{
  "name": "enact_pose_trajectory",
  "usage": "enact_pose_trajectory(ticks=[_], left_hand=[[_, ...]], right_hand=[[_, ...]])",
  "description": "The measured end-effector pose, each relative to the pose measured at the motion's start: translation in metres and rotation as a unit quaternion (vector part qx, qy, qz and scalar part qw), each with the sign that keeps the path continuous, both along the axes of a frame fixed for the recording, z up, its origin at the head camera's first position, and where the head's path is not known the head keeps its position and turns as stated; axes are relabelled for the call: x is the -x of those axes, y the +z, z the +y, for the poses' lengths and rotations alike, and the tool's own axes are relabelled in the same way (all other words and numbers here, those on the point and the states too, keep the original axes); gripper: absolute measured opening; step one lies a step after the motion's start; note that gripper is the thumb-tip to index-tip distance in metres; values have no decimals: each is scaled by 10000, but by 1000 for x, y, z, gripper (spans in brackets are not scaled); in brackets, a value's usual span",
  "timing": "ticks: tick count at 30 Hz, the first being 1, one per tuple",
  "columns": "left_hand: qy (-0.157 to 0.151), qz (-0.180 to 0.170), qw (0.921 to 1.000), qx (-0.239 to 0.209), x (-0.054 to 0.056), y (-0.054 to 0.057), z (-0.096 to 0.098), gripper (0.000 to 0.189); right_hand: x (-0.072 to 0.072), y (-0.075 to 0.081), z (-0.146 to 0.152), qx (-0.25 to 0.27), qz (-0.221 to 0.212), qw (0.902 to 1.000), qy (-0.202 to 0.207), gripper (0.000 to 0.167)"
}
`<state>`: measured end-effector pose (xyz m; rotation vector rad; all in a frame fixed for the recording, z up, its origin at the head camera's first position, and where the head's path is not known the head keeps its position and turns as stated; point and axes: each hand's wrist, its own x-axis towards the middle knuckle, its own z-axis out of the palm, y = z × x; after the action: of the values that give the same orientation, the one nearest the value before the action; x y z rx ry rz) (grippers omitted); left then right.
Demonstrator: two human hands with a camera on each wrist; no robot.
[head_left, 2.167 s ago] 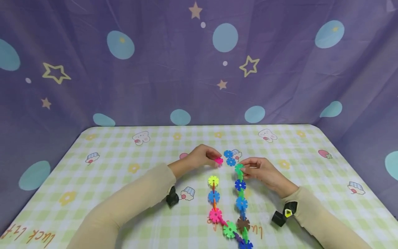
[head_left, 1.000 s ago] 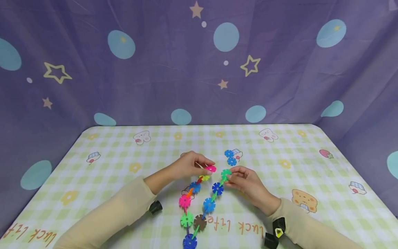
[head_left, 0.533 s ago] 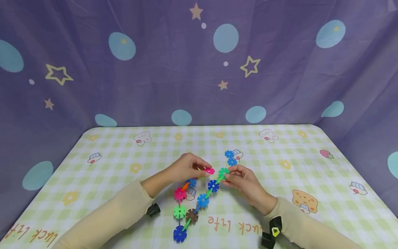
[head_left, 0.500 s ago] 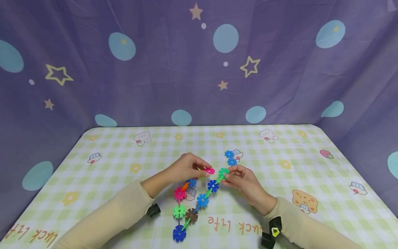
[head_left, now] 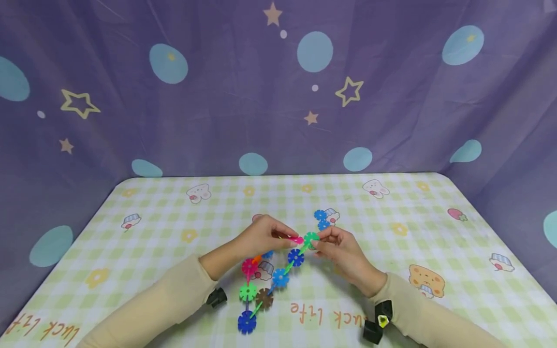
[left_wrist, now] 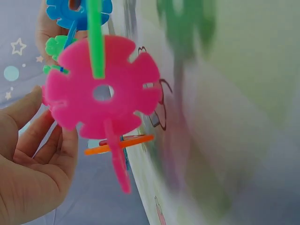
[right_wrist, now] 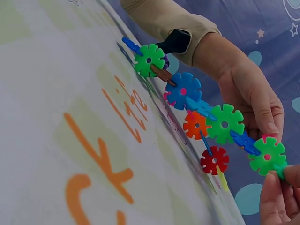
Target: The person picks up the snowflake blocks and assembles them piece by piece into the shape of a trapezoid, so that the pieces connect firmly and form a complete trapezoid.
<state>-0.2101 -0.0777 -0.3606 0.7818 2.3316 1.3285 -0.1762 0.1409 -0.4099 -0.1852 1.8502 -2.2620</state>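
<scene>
Slotted plastic snowflake discs form a chain that hangs in a loop between the two hands. The left hand (head_left: 261, 238) pinches a pink disc (head_left: 298, 239) at one end. At the other end, the right hand (head_left: 345, 253) pinches a green disc (head_left: 311, 239). These two end discs meet edge to edge; whether their slots interlock I cannot tell. Below hang a brown disc (head_left: 264, 299) and a dark blue disc (head_left: 247, 322), the lowest. A large pink disc (left_wrist: 103, 89) fills much of the left wrist view. The left fingers hide part of the chain's left side.
Two loose blue discs (head_left: 320, 215) lie on the checked tablecloth (head_left: 156, 251) just beyond the right hand. A purple curtain (head_left: 209, 121) stands behind the table. Black wrist cameras (head_left: 373, 331) hang beneath both sleeves.
The hands have come together, bringing the pink and green end discs from well apart into contact. The chain has swung left and its lower end has risen into view.
</scene>
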Motion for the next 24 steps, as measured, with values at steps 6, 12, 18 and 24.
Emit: enact_pose_trajectory(ticks=[6,12,18,24], left_hand=[[81,-85,9999,-87,0,-2,1,17],[131,-174,9996,-159,1,-7,4,18],[71,-179,9997,-140,1,-7,7,21],[14,-400,9992,-61,4,-10,6,24]], right_hand=[[1,2,0,-118,290,9995,56,10],[0,3,1,-82,494,9987,131,15],[0,2,2,-238,518,9983,99,15],[0,3,2,-288,461,9985,75,10]])
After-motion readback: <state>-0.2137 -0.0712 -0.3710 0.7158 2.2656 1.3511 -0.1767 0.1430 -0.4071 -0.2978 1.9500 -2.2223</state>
